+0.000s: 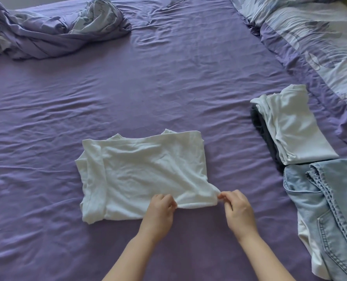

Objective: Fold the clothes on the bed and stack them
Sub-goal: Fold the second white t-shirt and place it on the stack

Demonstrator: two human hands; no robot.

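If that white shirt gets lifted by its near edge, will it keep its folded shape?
Probably not: the white shirt looks thin and wrinkled, so it would likely droop. Its edge already bunches where both hands pinch it, and it seems light.

White shirt [140, 175]: thin matt jersey cloth, soft, lightly creased. Bed sheet [128, 88]: matt purple woven cloth, wrinkled all over; the crumpled duvet [52, 31] and the printed pillow [314, 37] look like the same smooth cotton. Jeans [326, 209]: pale blue denim, coarser, with raised stitched seams.
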